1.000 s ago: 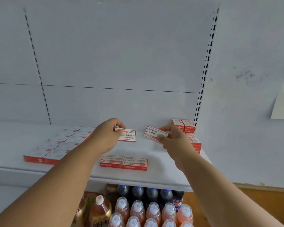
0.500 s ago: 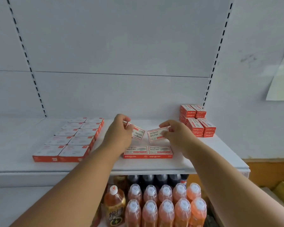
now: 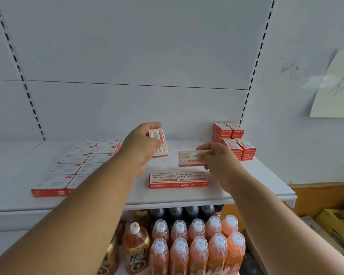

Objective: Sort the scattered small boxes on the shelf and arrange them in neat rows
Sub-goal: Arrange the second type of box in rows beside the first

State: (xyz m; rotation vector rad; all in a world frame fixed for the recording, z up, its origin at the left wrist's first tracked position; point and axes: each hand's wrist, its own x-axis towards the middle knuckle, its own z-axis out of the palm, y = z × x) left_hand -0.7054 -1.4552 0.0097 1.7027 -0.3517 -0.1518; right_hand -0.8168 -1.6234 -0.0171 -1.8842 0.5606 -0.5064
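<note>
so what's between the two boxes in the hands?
Head view: only bare white shelf between the left hand's box and the right hand's box. The placed pair lies nearer, in front of that gap.

Orange drink bottles [image 3: 197, 245] below, dark cola bottles [image 3: 183, 214] behind, paper sheet [image 3: 335, 86] on wall

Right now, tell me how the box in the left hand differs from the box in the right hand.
The left-hand box is turned end-on, its long side pointing toward the shelf's back; the right-hand box lies crosswise, parallel to the front pair. The left-hand box sits farther back; the right-hand box hovers just behind that pair. Both are red-and-white and alike in size.
</note>
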